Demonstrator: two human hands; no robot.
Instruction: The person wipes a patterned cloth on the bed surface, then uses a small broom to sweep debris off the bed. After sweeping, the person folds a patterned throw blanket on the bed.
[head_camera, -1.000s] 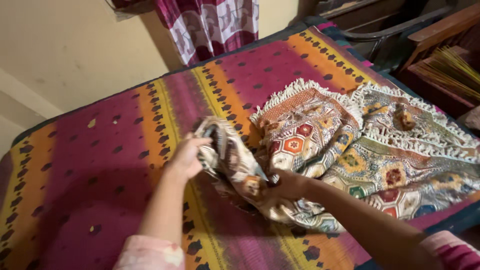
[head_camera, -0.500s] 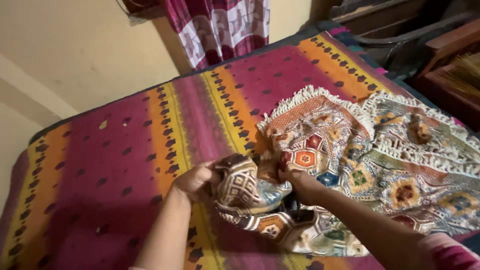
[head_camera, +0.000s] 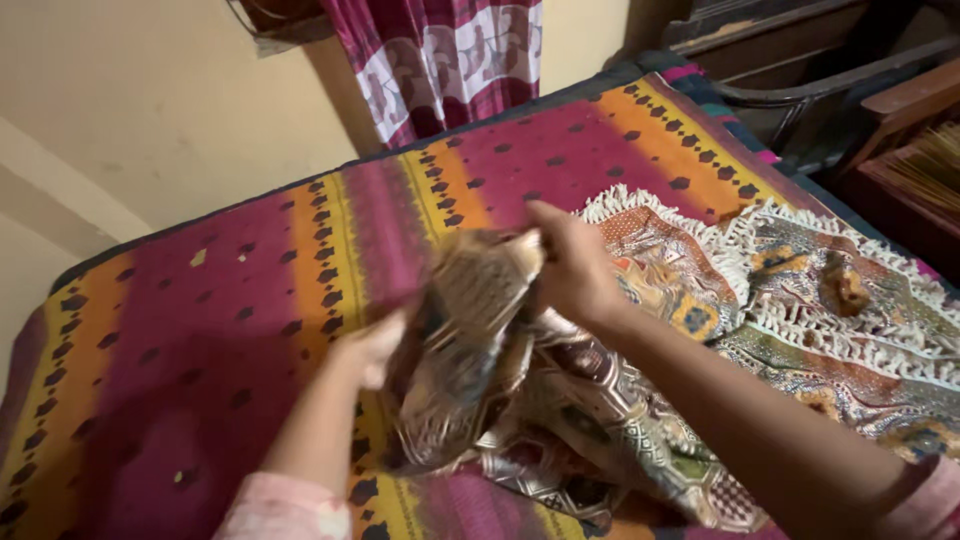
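A patterned fringed cloth (head_camera: 800, 300) with hexagon motifs lies bunched on a bed covered by a magenta, orange and yellow striped sheet (head_camera: 200, 330). My right hand (head_camera: 570, 265) grips an upper fold of the cloth and holds it lifted above the bed. My left hand (head_camera: 372, 345) holds the lower left part of the same raised fold (head_camera: 470, 340), which hangs blurred between both hands. The rest of the cloth spreads to the right, its white fringe showing.
A cream wall (head_camera: 150, 100) runs along the bed's far left side. A red and white curtain (head_camera: 440, 55) hangs at the back. Dark wooden furniture (head_camera: 880, 110) and a bundle of broom straws (head_camera: 930, 165) stand at the right.
My right hand has risen and moved toward the far side, pulling a fold of the cloth up off the bed. My left hand stays gripping the cloth's lower part.
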